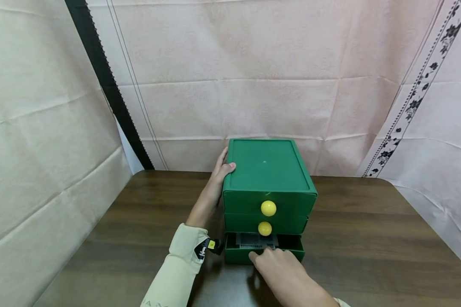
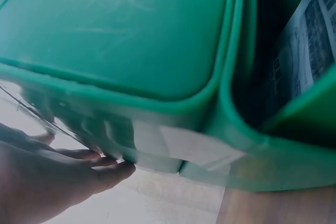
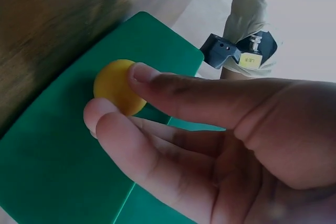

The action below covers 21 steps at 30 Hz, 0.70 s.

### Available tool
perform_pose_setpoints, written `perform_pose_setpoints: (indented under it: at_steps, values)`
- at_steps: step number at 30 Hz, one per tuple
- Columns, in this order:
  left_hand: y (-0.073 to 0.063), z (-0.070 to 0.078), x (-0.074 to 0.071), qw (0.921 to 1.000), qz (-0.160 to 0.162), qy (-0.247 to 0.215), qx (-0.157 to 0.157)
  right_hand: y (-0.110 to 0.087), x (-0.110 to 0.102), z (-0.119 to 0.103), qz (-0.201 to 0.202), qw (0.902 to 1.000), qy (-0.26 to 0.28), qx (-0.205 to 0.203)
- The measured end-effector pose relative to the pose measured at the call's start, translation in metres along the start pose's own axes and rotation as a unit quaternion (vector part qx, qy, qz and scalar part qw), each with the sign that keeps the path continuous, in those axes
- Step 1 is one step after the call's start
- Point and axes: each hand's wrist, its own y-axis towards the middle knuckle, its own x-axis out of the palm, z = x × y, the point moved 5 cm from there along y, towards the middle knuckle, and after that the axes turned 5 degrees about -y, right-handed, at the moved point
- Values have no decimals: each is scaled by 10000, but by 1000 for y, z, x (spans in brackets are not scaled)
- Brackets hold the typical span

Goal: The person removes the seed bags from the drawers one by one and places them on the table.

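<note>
A green three-drawer box (image 1: 266,168) stands on the table, its bottom drawer (image 1: 238,256) pulled partway out. My left hand (image 1: 215,183) rests on the box's left side, fingers extended along the wall and thumb at the top edge. With thumb and fingers, my right hand (image 1: 282,273) pinches the yellow knob (image 3: 115,85) of the bottom drawer; in the head view the hand hides that knob. Inside the drawer lies a flat item with a printed label (image 1: 255,241), its kind unclear. The left wrist view shows the same printed surface (image 2: 310,45).
Round yellow knobs mark the top drawer (image 1: 268,208) and middle drawer (image 1: 264,228), both closed. The brown wooden table (image 1: 369,230) extends to either side. Pale cloth (image 1: 253,64) hangs behind it and at both sides. A small dark device (image 1: 211,246) sits on the left wrist.
</note>
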Motion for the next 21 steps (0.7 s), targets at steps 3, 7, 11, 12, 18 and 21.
perform_pose_setpoints:
  at_steps: [3,7,11,12,18,21]
  values:
    - [0,0,-2,10000,-8,45,-40,-1,0,-1,-82,9998,141,-73]
    - [1,-1,-4,9999,-100,60,-56,-1,2,-3,-357,9990,251,-103]
    - [1,-1,-5,9997,-228,107,-17,-3,4,-4,-570,9981,174,-177]
    - [1,-1,-5,9996,-245,122,-7,-4,4,-5,-603,9979,155,-202]
    - [1,0,-4,9995,-278,166,21,-5,6,-7,-747,9967,91,-294]
    - [1,-1,-4,9993,-315,182,38,-6,7,-8,-931,9950,194,-311]
